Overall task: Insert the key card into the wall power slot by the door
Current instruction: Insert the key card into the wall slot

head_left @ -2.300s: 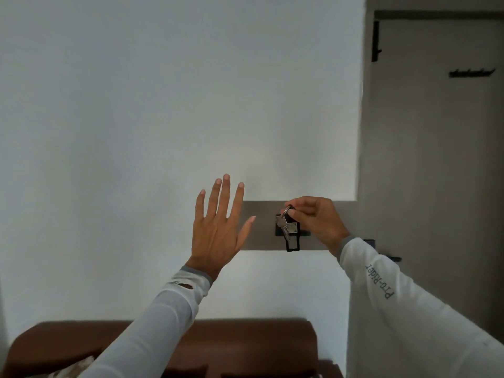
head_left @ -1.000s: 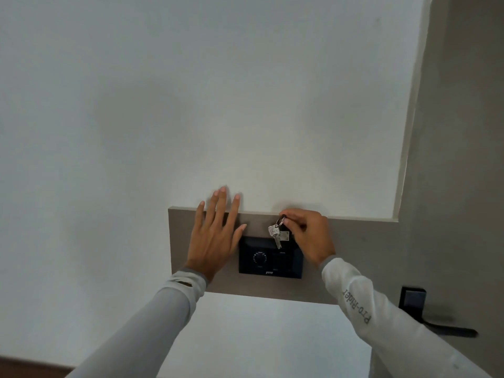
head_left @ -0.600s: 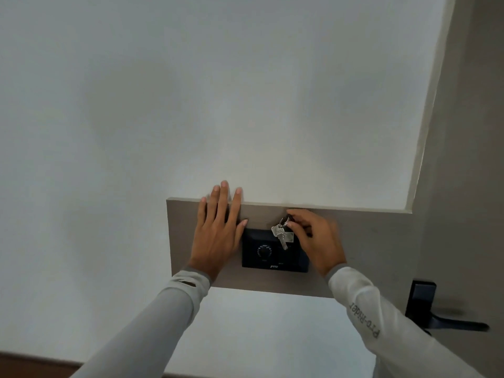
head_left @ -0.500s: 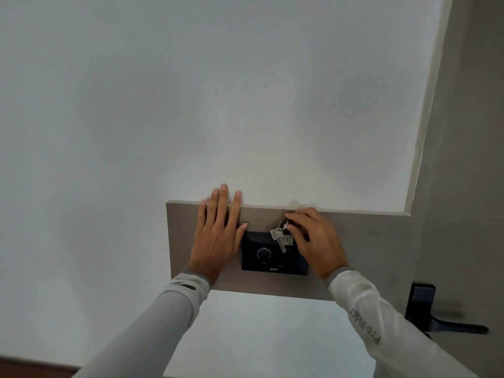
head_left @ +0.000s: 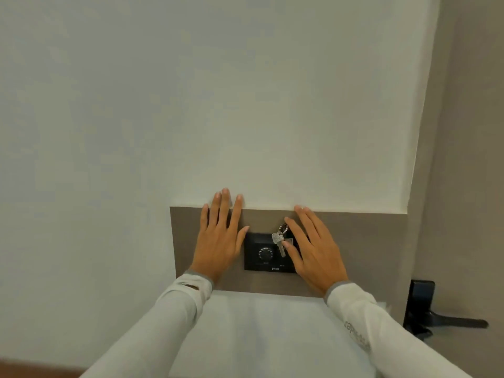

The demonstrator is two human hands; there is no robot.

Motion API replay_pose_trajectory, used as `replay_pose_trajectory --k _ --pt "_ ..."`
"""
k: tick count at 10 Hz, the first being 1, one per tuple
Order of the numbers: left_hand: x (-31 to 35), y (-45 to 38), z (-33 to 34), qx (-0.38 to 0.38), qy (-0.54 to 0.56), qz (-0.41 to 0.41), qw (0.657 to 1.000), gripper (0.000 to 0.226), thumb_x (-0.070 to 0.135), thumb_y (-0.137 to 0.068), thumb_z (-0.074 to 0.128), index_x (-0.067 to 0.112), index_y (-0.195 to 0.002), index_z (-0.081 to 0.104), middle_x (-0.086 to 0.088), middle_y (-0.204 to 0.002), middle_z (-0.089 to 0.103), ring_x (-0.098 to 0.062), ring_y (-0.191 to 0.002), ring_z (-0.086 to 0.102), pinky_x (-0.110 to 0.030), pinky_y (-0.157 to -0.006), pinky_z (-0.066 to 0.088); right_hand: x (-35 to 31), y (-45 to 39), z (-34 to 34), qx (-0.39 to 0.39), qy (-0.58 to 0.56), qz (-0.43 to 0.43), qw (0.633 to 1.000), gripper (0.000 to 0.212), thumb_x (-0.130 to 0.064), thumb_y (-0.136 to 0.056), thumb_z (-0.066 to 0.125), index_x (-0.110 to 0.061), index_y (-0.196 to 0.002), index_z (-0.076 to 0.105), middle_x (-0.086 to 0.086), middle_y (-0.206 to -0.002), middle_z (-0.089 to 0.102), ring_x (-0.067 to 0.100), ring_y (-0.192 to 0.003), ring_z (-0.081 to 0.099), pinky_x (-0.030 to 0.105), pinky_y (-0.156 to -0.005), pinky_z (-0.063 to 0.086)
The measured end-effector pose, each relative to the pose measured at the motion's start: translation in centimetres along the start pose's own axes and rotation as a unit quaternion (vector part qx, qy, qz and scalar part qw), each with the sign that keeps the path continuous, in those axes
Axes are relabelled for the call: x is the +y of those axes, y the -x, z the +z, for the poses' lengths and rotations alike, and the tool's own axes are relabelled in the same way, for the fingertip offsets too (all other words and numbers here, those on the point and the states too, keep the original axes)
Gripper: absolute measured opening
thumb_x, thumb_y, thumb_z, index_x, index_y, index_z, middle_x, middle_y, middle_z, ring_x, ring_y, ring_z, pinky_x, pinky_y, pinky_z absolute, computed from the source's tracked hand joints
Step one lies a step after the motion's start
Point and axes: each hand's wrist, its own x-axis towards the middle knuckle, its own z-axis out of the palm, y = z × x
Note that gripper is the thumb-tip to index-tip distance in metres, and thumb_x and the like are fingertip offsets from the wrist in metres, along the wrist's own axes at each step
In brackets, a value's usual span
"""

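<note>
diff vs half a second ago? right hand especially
The right hand has opened: fingers that pinched the key ring now lie spread and flat over the right side of the black wall unit. The keys hang from the unit's top edge, the thumb close beside them; whether it touches them is unclear. The left hand stays flat on the grey panel.

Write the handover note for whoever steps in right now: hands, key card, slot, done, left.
Left hand: open, flat on the grey wall panel, left of the black switch plate.
Right hand: open, fingers spread over the plate's right side, gripping nothing.
Keys hang on their ring in front of the plate. The key card and slot are hidden behind the right hand.
Done: card appears seated, since the keys hang unheld.
Left: withdraw both hands and confirm.
</note>
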Motion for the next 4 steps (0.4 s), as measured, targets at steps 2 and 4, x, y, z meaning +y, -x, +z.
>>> replay_pose_trajectory --k 2,4 --pt "0.7 0.7 -1.5 -0.005 -0.003 -0.030 1.000 0.070 0.051 -0.108 0.026 0.009 -0.164 0.028 -0.025 -0.171 0.025 -0.041 -0.159 0.024 -0.064 -0.123 0.037 -0.1 0.0 0.1 -0.015 -0.018 0.017 1.000 0.049 -0.036 -0.098 0.050 -0.015 -0.142 0.050 0.013 -0.160 0.039 0.029 -0.151 0.032 0.043 -0.121 0.036" --pt "-1.2 0.4 -9.1 0.049 -0.034 -0.027 0.998 0.077 0.062 -0.105 0.030 0.013 -0.164 0.030 -0.024 -0.172 0.027 -0.041 -0.159 0.024 -0.066 -0.123 0.034 -1.5 -1.2 -3.5 -0.088 -0.088 0.081 0.989 0.058 -0.045 -0.094 0.055 -0.019 -0.146 0.047 0.006 -0.161 0.038 0.025 -0.153 0.028 0.043 -0.123 0.033"
